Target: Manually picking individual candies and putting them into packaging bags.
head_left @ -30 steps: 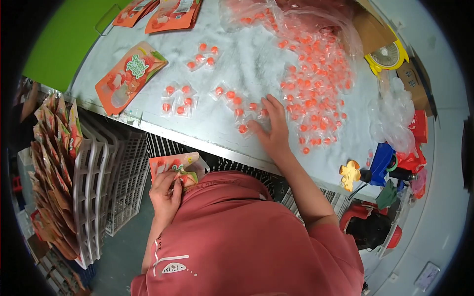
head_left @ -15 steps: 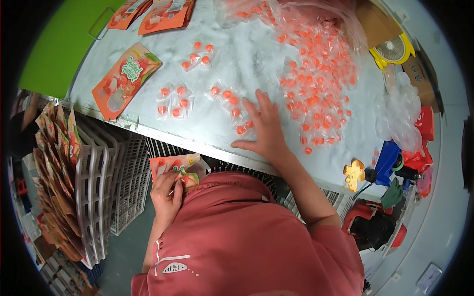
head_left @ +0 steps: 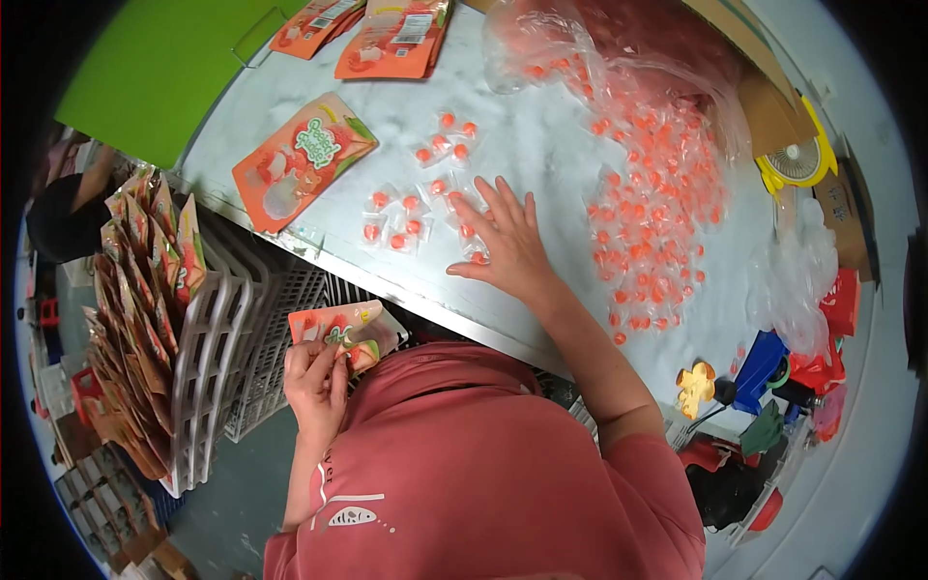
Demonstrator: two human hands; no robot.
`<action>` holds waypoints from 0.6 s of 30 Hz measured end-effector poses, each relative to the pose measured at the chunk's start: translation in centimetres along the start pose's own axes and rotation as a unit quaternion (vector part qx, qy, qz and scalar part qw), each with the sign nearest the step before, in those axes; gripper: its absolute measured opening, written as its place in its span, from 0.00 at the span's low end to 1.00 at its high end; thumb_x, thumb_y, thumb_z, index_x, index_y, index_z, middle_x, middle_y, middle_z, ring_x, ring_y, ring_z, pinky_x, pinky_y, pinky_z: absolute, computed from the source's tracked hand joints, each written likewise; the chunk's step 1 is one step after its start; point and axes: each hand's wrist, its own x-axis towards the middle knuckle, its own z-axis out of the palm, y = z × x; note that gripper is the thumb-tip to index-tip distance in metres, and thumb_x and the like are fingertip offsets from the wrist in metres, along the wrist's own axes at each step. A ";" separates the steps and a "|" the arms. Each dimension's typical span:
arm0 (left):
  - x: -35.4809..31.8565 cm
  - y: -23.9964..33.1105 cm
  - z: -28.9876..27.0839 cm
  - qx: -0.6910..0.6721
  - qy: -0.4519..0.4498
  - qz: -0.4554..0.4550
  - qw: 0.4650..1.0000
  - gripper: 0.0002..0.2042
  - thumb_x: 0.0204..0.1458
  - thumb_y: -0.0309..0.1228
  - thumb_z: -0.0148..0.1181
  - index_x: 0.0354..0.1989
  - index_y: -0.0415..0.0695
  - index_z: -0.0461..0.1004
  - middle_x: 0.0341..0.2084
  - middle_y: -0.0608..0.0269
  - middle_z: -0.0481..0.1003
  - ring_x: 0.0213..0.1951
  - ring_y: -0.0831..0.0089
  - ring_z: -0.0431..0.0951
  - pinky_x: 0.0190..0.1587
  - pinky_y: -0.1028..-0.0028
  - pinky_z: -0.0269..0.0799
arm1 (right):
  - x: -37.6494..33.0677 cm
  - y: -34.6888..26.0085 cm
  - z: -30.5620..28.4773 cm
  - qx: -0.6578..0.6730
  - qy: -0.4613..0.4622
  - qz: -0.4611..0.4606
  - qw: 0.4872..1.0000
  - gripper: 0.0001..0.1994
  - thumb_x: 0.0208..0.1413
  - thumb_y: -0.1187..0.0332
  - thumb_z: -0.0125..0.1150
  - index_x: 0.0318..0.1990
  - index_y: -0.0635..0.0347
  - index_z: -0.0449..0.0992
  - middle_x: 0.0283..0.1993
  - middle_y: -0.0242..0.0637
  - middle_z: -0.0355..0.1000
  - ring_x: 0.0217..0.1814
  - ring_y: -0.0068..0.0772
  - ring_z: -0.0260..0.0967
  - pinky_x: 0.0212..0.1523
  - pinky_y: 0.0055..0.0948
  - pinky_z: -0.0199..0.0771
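Note:
My left hand [head_left: 317,387] is closed on the edge of an orange printed pouch [head_left: 329,321], held at my waist just below the table edge. My right hand [head_left: 510,249] lies palm down over the table with fingers spread. Its fingers and thumb touch or almost touch a short row of clear-wrapped orange-red candies [head_left: 467,231]; some are partly hidden by the fingers. Just left of that row sits a small group of similar candies [head_left: 397,242], and farther back is another group [head_left: 441,142]. A filled-looking flat pouch [head_left: 302,164] lies at the left.
A large pile of wrapped candies [head_left: 657,222] spills from a clear plastic bag [head_left: 628,58] at the right. Pouch stacks [head_left: 396,39] lie at the back. White crates [head_left: 208,358] with upright pouches [head_left: 145,300] stand left. A yellow fan [head_left: 797,162] and a yellow figure [head_left: 694,389] are right.
My right hand has slid left across the table, and the row of candies has moved left with it, closer to the small group. The left hand still holds the pouch. The view has shifted.

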 end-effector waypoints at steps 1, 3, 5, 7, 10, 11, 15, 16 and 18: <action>0.3 0.0 -0.4 0.001 0.000 -0.021 1.000 0.09 0.48 0.18 0.64 0.38 0.35 0.79 0.33 0.56 0.74 0.37 0.60 0.74 0.41 0.68 0.70 | 0.4 0.0 0.0 -0.008 -0.001 -0.007 1.000 0.48 0.38 0.44 0.76 0.70 0.43 0.62 0.75 0.42 0.50 0.77 0.57 0.43 0.70 0.70 0.41; 1.2 0.1 -0.9 0.010 0.019 -0.013 1.000 0.09 0.47 0.18 0.64 0.38 0.36 0.80 0.32 0.56 0.74 0.36 0.60 0.73 0.39 0.67 0.70 | 1.1 0.1 0.3 -0.015 -0.002 -0.016 1.000 0.45 0.41 0.45 0.74 0.69 0.43 0.63 0.74 0.40 0.53 0.76 0.56 0.45 0.70 0.70 0.42; 2.1 0.2 -1.5 0.019 0.037 -0.006 0.999 0.09 0.46 0.18 0.65 0.37 0.37 0.80 0.31 0.57 0.74 0.34 0.61 0.72 0.36 0.67 0.69 | 1.7 0.2 0.6 -0.025 0.026 -0.040 0.999 0.34 0.48 0.51 0.72 0.64 0.46 0.70 0.71 0.38 0.59 0.75 0.51 0.49 0.69 0.68 0.46; 2.8 0.2 -1.9 0.002 0.050 -0.028 0.998 0.08 0.47 0.18 0.65 0.37 0.37 0.80 0.31 0.57 0.74 0.35 0.61 0.73 0.36 0.67 0.69 | 2.2 0.6 0.9 -0.032 0.038 -0.050 0.998 0.29 0.49 0.53 0.71 0.59 0.48 0.73 0.69 0.37 0.61 0.72 0.49 0.53 0.67 0.65 0.50; 4.6 0.0 -2.7 -0.027 0.060 -0.039 0.997 0.08 0.48 0.19 0.65 0.38 0.37 0.81 0.32 0.58 0.74 0.34 0.65 0.74 0.36 0.70 0.70 | 2.7 1.0 1.3 -0.027 0.051 -0.057 0.997 0.22 0.49 0.57 0.70 0.52 0.50 0.76 0.63 0.35 0.66 0.66 0.45 0.59 0.63 0.58 0.56; 5.1 0.0 -2.9 -0.049 0.069 -0.035 0.996 0.08 0.49 0.19 0.65 0.38 0.37 0.81 0.32 0.58 0.75 0.34 0.67 0.74 0.36 0.72 0.71 | 2.8 1.0 1.3 -0.016 0.053 -0.052 0.997 0.19 0.49 0.58 0.70 0.49 0.51 0.77 0.59 0.34 0.68 0.63 0.43 0.61 0.61 0.55 0.59; 7.0 0.3 -3.4 -0.106 0.058 -0.076 0.990 0.06 0.51 0.18 0.65 0.37 0.35 0.80 0.32 0.60 0.74 0.35 0.72 0.75 0.37 0.77 0.69 | 2.8 0.6 1.4 -0.034 0.068 -0.057 0.995 0.18 0.48 0.62 0.71 0.47 0.50 0.77 0.53 0.33 0.69 0.57 0.38 0.65 0.54 0.44 0.67; 7.1 -0.5 -3.1 -0.138 0.048 -0.102 0.984 0.05 0.51 0.18 0.65 0.36 0.35 0.80 0.31 0.61 0.75 0.34 0.75 0.75 0.35 0.78 0.69 | 2.7 0.7 1.4 -0.034 0.074 -0.065 0.995 0.16 0.48 0.64 0.71 0.44 0.51 0.78 0.51 0.33 0.70 0.51 0.38 0.68 0.48 0.39 0.70; 8.2 -0.8 -2.4 -0.133 0.042 -0.093 0.986 0.05 0.51 0.19 0.66 0.36 0.36 0.81 0.31 0.62 0.75 0.33 0.75 0.75 0.33 0.78 0.69 | 2.6 1.1 1.6 -0.027 0.078 -0.079 0.993 0.14 0.47 0.66 0.71 0.42 0.52 0.78 0.48 0.33 0.71 0.46 0.37 0.71 0.42 0.33 0.73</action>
